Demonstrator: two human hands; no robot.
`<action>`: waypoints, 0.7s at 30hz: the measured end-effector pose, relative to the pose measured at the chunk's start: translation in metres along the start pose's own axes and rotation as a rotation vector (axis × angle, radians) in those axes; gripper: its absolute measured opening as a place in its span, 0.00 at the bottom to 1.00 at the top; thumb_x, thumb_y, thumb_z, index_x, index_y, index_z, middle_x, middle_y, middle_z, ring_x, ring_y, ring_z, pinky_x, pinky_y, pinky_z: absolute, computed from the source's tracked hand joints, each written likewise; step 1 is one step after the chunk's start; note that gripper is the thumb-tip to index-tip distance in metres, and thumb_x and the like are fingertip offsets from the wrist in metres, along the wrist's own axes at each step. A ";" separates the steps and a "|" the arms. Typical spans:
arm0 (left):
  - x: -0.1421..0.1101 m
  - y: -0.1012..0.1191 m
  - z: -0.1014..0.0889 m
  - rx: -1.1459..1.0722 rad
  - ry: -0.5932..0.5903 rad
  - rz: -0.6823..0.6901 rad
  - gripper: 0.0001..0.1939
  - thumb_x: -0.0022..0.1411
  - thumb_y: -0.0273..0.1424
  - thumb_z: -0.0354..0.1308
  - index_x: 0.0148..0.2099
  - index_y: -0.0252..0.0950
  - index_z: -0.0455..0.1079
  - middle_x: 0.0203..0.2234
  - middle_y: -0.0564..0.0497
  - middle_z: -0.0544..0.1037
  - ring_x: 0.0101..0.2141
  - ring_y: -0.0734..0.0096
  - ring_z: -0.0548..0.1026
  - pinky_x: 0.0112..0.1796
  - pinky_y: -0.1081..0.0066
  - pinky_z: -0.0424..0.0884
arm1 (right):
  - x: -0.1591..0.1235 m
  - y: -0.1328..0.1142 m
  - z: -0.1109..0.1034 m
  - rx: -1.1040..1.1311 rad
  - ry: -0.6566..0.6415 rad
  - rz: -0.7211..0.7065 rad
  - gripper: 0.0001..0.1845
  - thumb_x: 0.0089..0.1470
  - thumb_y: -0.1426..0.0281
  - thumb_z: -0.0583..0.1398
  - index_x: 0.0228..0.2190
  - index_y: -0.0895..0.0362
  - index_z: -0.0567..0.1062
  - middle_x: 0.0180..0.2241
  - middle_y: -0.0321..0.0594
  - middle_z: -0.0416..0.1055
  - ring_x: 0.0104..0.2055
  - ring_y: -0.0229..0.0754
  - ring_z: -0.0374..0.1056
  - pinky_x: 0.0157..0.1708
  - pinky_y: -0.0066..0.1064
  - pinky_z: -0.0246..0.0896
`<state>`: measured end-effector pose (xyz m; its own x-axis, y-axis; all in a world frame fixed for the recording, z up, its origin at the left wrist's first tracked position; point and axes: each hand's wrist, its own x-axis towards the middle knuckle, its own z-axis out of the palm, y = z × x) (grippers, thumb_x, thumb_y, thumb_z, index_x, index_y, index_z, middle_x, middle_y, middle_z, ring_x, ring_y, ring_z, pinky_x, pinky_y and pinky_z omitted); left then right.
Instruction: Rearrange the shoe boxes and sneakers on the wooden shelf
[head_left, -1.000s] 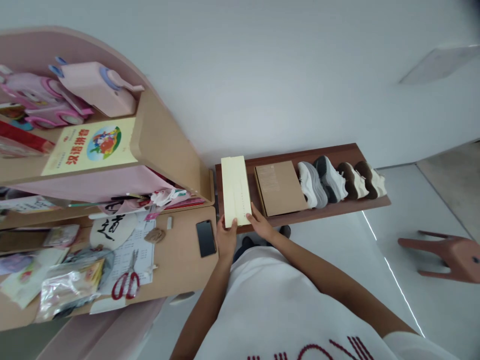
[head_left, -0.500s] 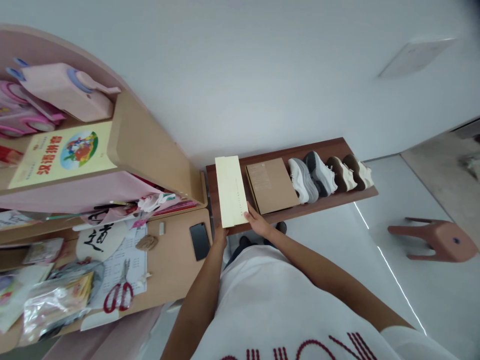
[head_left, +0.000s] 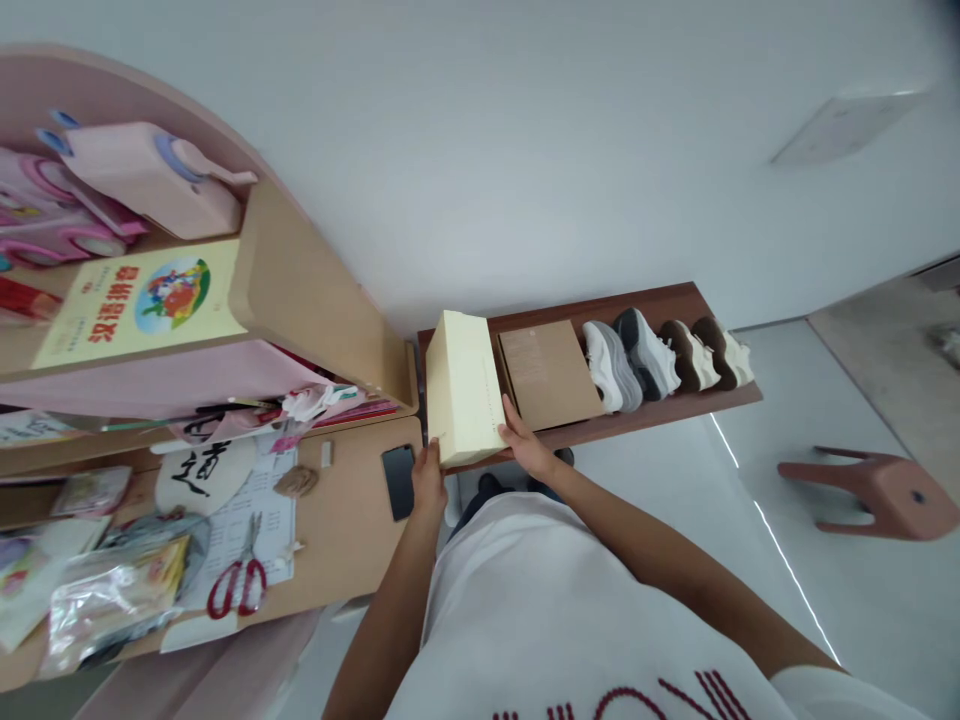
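A pale yellow box [head_left: 469, 385], tilted so that its top and left side show, is held over the left end of a dark brown wooden shelf [head_left: 660, 297]. My left hand [head_left: 428, 478] grips its near left corner. Against its near right edge my right hand [head_left: 527, 446] is closed, fingers on the side. Just right of it a brown cardboard box [head_left: 551, 375] lies on the shelf. Beyond that stand grey-white sneakers [head_left: 613, 365], dark-and-white sneakers [head_left: 646, 352] and a pair of brown-and-cream shoes [head_left: 705, 355].
To the left is a wooden desk [head_left: 341, 540] with a black phone [head_left: 399, 482], red-handled scissors [head_left: 238, 585], papers and plastic bags. A bookcase [head_left: 292, 260] rises above it. At the right a reddish-brown stool [head_left: 885, 495] stands on the floor; a white wall runs behind the shelf.
The yellow box has tilted, so its left side now shows. My left hand has come further into view at its near left corner. The whole view has shifted slightly.
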<state>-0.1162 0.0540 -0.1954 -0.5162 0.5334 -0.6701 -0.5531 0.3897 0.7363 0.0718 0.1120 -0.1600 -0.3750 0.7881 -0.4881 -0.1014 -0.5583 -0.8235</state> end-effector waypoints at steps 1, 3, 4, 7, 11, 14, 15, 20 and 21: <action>-0.001 0.005 -0.002 -0.007 0.008 0.007 0.18 0.57 0.40 0.68 0.45 0.34 0.76 0.37 0.45 0.82 0.42 0.63 0.79 0.43 0.66 0.74 | -0.001 0.000 -0.001 0.020 0.002 -0.001 0.47 0.58 0.47 0.60 0.70 0.36 0.43 0.70 0.29 0.53 0.63 0.49 0.62 0.60 0.51 0.64; 0.000 0.012 -0.006 -0.042 0.036 0.040 0.15 0.57 0.37 0.69 0.44 0.34 0.76 0.36 0.46 0.82 0.41 0.65 0.80 0.44 0.67 0.74 | -0.001 0.000 -0.002 0.016 0.016 -0.015 0.45 0.58 0.47 0.60 0.69 0.36 0.48 0.69 0.30 0.56 0.63 0.49 0.63 0.59 0.51 0.65; 0.001 0.014 -0.007 -0.067 0.053 0.064 0.14 0.57 0.35 0.68 0.44 0.34 0.76 0.36 0.47 0.82 0.40 0.66 0.80 0.45 0.67 0.74 | 0.000 0.001 -0.002 -0.002 0.023 -0.022 0.43 0.58 0.47 0.60 0.69 0.37 0.51 0.68 0.31 0.57 0.63 0.49 0.63 0.59 0.51 0.64; 0.006 0.018 -0.009 -0.138 0.101 0.135 0.13 0.58 0.30 0.66 0.46 0.34 0.76 0.38 0.47 0.82 0.40 0.69 0.80 0.49 0.67 0.73 | 0.003 0.005 -0.004 -0.071 0.052 -0.039 0.40 0.57 0.47 0.61 0.67 0.41 0.58 0.68 0.35 0.59 0.65 0.50 0.61 0.61 0.50 0.62; 0.011 0.018 -0.010 -0.128 0.119 0.181 0.13 0.60 0.27 0.63 0.48 0.35 0.75 0.41 0.46 0.82 0.41 0.70 0.80 0.51 0.66 0.73 | 0.007 0.009 -0.005 -0.108 0.126 0.001 0.40 0.55 0.46 0.61 0.65 0.43 0.63 0.67 0.37 0.60 0.66 0.51 0.59 0.62 0.50 0.60; 0.010 0.017 -0.013 -0.074 0.097 0.193 0.13 0.60 0.27 0.62 0.49 0.35 0.76 0.43 0.45 0.81 0.43 0.69 0.79 0.51 0.66 0.73 | 0.007 0.009 -0.007 -0.094 0.143 0.124 0.39 0.57 0.43 0.58 0.66 0.40 0.61 0.67 0.37 0.61 0.64 0.51 0.62 0.58 0.52 0.65; 0.009 0.016 -0.015 -0.060 0.086 0.191 0.14 0.60 0.28 0.62 0.50 0.35 0.75 0.45 0.45 0.81 0.43 0.69 0.79 0.51 0.65 0.73 | 0.007 0.008 -0.007 -0.091 0.131 0.162 0.39 0.58 0.43 0.57 0.66 0.39 0.60 0.67 0.37 0.61 0.63 0.52 0.63 0.56 0.53 0.66; 0.009 0.007 -0.016 0.017 0.071 0.227 0.19 0.62 0.32 0.62 0.55 0.38 0.74 0.48 0.44 0.80 0.46 0.66 0.79 0.50 0.64 0.74 | 0.011 0.010 -0.010 -0.105 0.065 0.228 0.40 0.57 0.45 0.60 0.66 0.38 0.58 0.68 0.40 0.58 0.63 0.52 0.63 0.54 0.53 0.67; 0.010 0.005 -0.015 0.056 0.082 0.257 0.19 0.62 0.33 0.61 0.55 0.37 0.74 0.49 0.44 0.80 0.47 0.65 0.79 0.51 0.64 0.74 | 0.013 0.011 -0.010 -0.104 0.062 0.234 0.38 0.58 0.47 0.60 0.66 0.37 0.58 0.67 0.40 0.60 0.62 0.51 0.64 0.55 0.53 0.66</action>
<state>-0.1336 0.0495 -0.1999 -0.6875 0.5584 -0.4642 -0.3613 0.2915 0.8857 0.0744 0.1185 -0.1787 -0.3192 0.6568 -0.6832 0.0784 -0.7001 -0.7097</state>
